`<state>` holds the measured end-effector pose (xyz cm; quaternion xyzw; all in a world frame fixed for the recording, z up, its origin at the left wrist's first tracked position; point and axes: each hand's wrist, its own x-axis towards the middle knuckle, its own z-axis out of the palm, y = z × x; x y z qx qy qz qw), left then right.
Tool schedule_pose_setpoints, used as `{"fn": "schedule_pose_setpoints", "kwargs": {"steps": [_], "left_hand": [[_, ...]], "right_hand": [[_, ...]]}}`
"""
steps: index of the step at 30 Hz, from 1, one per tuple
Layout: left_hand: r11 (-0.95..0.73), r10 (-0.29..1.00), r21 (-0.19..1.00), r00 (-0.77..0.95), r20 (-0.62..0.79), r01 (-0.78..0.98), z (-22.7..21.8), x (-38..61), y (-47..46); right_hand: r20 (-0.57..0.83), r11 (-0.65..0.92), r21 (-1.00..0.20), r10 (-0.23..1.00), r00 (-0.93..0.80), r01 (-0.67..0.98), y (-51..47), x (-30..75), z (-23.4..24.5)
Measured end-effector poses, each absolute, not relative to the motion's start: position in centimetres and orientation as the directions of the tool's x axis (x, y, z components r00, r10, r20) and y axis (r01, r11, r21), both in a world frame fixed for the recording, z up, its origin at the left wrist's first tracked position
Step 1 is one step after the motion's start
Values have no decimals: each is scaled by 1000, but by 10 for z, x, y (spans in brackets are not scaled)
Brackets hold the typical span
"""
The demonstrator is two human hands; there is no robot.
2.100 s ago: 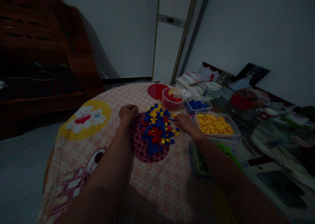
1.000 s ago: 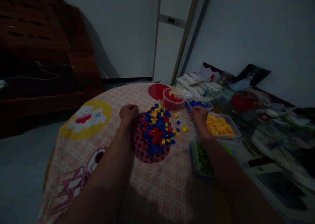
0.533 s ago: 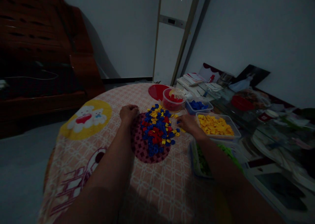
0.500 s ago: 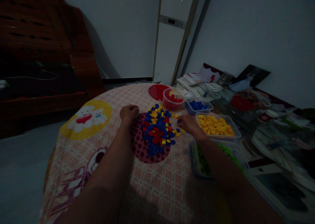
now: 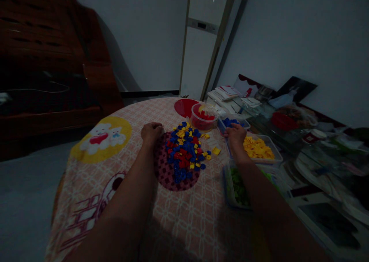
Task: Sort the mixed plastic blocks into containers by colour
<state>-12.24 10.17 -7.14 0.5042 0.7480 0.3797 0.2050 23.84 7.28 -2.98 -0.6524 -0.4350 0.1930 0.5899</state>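
Observation:
A mixed heap of small blue, red and yellow plastic toy pieces [image 5: 184,148] lies over a dark pink circle on the tablecloth. At its left edge my left hand [image 5: 152,132] rests with curled fingers; whatever is in them is hidden. My right hand [image 5: 235,136] is at the near side of a clear box of blue pieces [image 5: 230,122], its fingers bent together and their contents not visible. Beneath its wrist is a box of yellow pieces [image 5: 259,148]. The forearm crosses above a box of green pieces [image 5: 238,187]. A loose yellow piece [image 5: 216,151] lies beside the heap.
Behind the heap stands a round tub with red pieces [image 5: 203,118], next to a red lid [image 5: 184,107]. Papers [image 5: 225,95] and a paper cup [image 5: 314,136] are on the glass table to the right. A wooden bench [image 5: 98,77] stands at left.
My right hand has moved from the heap's right edge, where a blue piece showed by its fingers, over to the blue box. My left hand has stayed in place.

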Motion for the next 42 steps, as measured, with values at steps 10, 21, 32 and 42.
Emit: {"fn": "schedule_pose_setpoints", "kwargs": {"steps": [10, 21, 32, 42], "left_hand": [[217, 904, 774, -422, 70, 595, -71, -122, 101], [220, 906, 776, -418, 61, 592, -73, -123, 104], [223, 903, 791, -425, 52, 570, -74, -123, 105], [230, 902, 782, -429, 52, 579, -71, -122, 102]], "right_hand": [[191, 54, -891, 946, 264, 450, 63, 231, -30], [-125, 225, -675, 904, -410, 703, 40, 219, -19], [-159, 232, -637, 893, -420, 735, 40, 208, -25], [57, -24, -879, 986, 154, 476, 52, 217, -25]]}}
